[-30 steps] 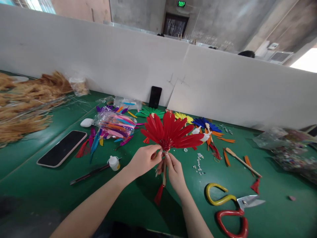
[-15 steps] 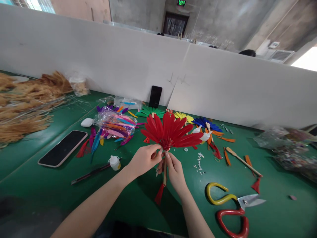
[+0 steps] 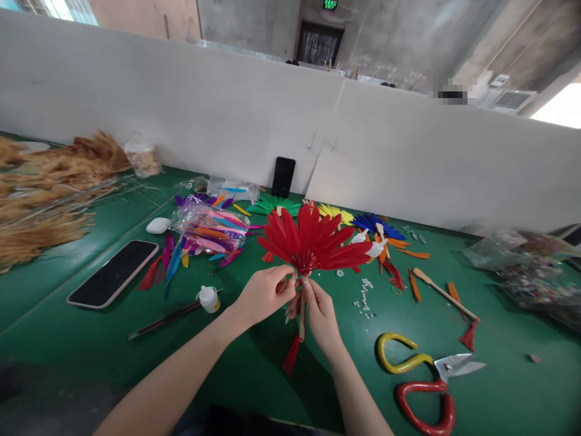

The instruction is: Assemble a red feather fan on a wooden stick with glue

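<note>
A red feather fan (image 3: 313,239) with a wooden handle and a red tassel (image 3: 291,355) is held upright in the middle, above the green table. My right hand (image 3: 320,306) is closed round the top of its handle, thumb in front. My left hand (image 3: 271,289) is closed in a pinch beside the feather base, fingertips close to the handle. What lies in that pinch, if anything, is too small to make out. Behind the red feathers lie a green feather fan (image 3: 267,206), a yellow one (image 3: 334,213) and a blue one (image 3: 385,229), partly hidden.
Yellow-and-red-handled scissors (image 3: 447,368) lie at front right, near small beads (image 3: 364,298) and a wooden stick (image 3: 447,293). To the left are a phone (image 3: 113,274), a small white bottle (image 3: 209,299) and bagged colored feathers (image 3: 211,227). A white partition (image 3: 181,109) stands behind.
The view has shifted very slightly. Both hands keep the same hold at the fan's base, with no clear movement.
</note>
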Available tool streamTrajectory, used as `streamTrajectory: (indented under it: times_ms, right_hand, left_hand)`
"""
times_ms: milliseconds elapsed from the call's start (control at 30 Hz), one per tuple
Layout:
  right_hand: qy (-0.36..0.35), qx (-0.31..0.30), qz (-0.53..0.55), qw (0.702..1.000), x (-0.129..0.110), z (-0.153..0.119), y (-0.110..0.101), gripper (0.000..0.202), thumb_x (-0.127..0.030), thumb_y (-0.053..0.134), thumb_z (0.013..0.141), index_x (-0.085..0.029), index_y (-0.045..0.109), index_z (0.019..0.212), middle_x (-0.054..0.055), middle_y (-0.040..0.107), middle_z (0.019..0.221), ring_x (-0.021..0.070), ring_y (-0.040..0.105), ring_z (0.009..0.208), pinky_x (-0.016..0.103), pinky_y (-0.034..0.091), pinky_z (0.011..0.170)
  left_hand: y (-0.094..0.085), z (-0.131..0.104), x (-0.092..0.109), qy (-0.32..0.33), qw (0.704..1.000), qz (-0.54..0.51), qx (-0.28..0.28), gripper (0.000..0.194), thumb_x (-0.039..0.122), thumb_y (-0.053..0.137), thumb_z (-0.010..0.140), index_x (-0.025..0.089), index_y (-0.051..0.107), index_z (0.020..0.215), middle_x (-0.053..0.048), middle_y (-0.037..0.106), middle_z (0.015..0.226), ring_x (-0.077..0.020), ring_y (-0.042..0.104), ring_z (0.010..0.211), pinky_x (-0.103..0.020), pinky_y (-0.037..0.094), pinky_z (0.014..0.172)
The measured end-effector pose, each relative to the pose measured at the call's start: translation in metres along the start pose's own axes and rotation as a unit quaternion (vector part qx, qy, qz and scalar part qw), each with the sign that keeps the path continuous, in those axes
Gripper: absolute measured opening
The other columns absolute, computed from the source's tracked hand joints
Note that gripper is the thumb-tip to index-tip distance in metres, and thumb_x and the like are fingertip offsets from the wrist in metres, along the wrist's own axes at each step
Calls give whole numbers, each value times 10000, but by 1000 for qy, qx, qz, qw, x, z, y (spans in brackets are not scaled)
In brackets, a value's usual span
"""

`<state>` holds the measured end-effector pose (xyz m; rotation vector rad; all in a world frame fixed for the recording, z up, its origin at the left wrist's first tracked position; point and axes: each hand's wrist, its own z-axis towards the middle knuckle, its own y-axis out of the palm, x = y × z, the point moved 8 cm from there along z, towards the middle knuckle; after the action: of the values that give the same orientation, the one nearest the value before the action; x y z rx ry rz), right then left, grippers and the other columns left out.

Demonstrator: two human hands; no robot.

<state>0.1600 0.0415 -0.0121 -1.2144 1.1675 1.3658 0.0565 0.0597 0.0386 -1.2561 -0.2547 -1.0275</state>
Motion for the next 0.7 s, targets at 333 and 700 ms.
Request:
streamTrajectory:
  times_ms: [333,700]
  right_hand:
    - [2,8,24,1000,-2,0,-3,291,-445,396,901,-190,524,847,-61,548,484,107,502,357,220,434,403]
    - [6,26,34,999,-10,-2,-4,298,-466,424,884,-188,522,847,-62,543,479,107,506,355,219,429,394]
  left_hand:
    - [-2,0,0,6,1000,-9,5,131,159,456,786,162,567,855,45,499,568,-90,454,495,-188,365,523]
    - [-5,0,9,33,999,-18,14,204,233,406,888,158,578,967,13,597,636,-85,496,487,-183,376,500]
